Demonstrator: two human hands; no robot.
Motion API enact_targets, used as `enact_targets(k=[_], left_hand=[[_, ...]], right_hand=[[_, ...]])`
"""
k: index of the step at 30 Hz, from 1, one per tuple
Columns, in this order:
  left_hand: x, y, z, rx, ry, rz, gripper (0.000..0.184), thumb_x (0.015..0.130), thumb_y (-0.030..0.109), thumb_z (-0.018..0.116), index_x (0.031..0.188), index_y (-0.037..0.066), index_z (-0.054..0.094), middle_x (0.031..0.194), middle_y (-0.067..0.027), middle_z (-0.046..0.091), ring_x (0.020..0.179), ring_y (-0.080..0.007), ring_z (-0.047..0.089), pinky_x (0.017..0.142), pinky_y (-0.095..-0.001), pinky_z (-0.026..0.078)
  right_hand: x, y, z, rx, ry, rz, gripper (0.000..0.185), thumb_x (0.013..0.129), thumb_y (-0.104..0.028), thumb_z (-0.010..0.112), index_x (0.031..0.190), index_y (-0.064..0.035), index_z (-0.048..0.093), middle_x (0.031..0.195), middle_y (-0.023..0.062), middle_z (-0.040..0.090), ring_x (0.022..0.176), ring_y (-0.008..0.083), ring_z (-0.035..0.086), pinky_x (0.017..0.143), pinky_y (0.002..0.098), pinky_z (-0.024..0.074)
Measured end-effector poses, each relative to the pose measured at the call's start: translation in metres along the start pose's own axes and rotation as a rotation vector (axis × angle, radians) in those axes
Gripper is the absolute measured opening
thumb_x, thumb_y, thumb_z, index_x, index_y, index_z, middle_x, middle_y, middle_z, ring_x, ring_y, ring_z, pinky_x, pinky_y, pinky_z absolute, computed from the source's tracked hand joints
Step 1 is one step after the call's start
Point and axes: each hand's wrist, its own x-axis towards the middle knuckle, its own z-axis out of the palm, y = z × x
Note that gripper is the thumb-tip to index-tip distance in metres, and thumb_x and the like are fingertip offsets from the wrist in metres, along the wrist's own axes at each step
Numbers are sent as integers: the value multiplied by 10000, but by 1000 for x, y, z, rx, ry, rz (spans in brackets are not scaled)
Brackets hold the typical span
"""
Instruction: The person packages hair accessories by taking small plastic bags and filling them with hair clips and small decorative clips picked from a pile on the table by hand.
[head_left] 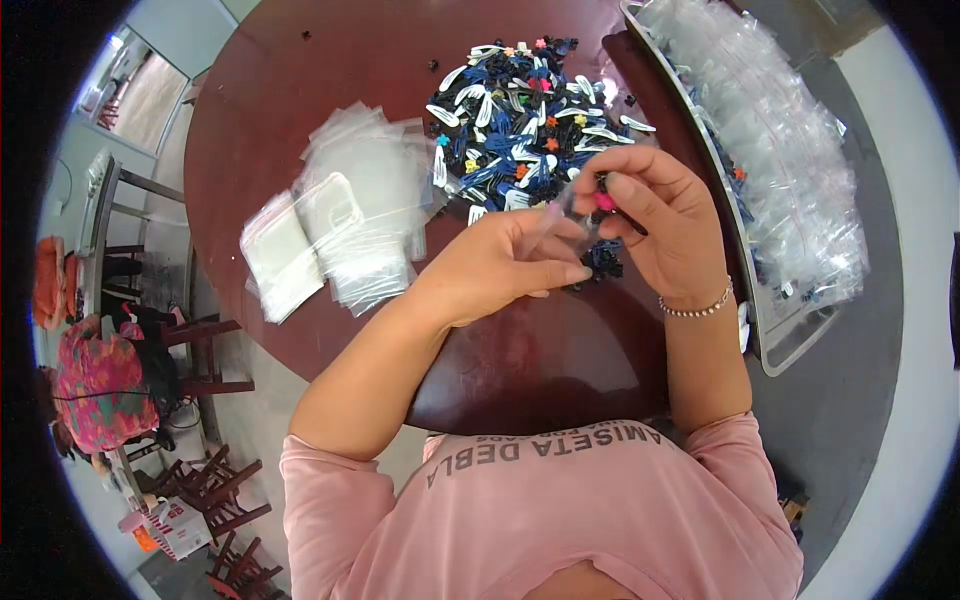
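Note:
My left hand (500, 262) has its thumb and fingers closed round a small clear plastic bag (548, 228). At the bag's upper right, my right hand (660, 215) pinches small hair pieces, one bright pink (605, 201) and others dark. Just beyond both hands lies a pile of hair clips (510, 140) in white, navy and black, with small coloured flower clips among them. A few black clips (603, 262) show between and below the hands. To the left, flat clear bags (370, 200) lie fanned out beside a neater stack of bags (283, 250).
The round dark red table (260, 110) carries all of this. Along its right side stands a long metal tray (765, 345) heaped with filled clear bags (765, 150). At the far left are wooden stools (215, 485) and a person in a patterned top (105, 385).

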Motion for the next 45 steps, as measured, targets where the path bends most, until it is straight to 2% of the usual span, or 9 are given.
enact_targets(k=[4,11,14,23,25,31,34,41,45], left_hand=[[1,-2,-1,-57,-20,-37,406,853,181,738,1214,45,614,971,-33,667,890,-94,597,708,-240,471],[4,-7,-3,-52,-7,-56,406,851,99,726,1241,72,615,1014,-24,701,902,-88,646,714,-217,505],[3,-4,-3,-47,-37,-67,440,851,212,742,1227,36,597,1002,-33,660,934,-100,604,736,-252,487],[5,-6,-2,-53,-55,-96,420,861,206,733,1222,33,606,996,-34,673,924,-106,616,738,-253,491],[4,-6,-1,-46,-54,-79,407,863,205,731,1214,35,614,978,-23,673,925,-101,618,737,-252,494],[4,-6,-3,-51,-67,-74,417,862,200,731,1220,26,608,1016,-32,682,932,-109,629,743,-253,499],[6,-9,-4,-36,-90,-74,421,861,191,731,1225,23,601,1025,-35,683,935,-112,633,746,-255,500],[6,-9,-6,-62,-75,-50,432,862,175,728,1237,14,587,1037,-42,682,941,-121,638,753,-265,503],[5,-6,-5,-63,-71,-89,388,860,141,726,1217,42,611,1025,-47,694,921,-116,653,721,-244,513]], right_hand=[[0,-3,8,-196,44,12,256,936,-43,592,1178,39,607,1170,169,651,1052,178,649,727,186,558],[1,0,2,-213,25,-22,285,933,-16,576,1208,60,588,1188,175,645,1088,194,640,771,211,559],[1,1,2,-224,-10,-54,288,936,-13,567,1213,64,581,1224,194,627,1138,229,623,787,220,559],[4,2,-4,45,-88,-79,333,938,63,465,1267,65,518,1352,251,520,1285,335,511,848,260,572],[5,5,-10,140,-265,-108,365,928,93,438,1286,55,494,1397,269,463,1322,369,460,869,285,578],[4,3,-5,309,-201,-34,402,922,114,458,1318,49,463,1485,288,319,1381,399,356,881,315,592],[5,1,-4,262,-195,-10,443,914,33,544,1346,19,448,1463,194,409,1338,364,438,935,382,561],[-6,-7,1,205,-159,-49,489,876,125,517,1349,18,452,1480,190,385,1333,362,443,916,375,575],[-5,-5,-2,-162,-126,-341,434,870,164,447,1277,34,525,1468,217,392,1295,349,496,963,382,520]])
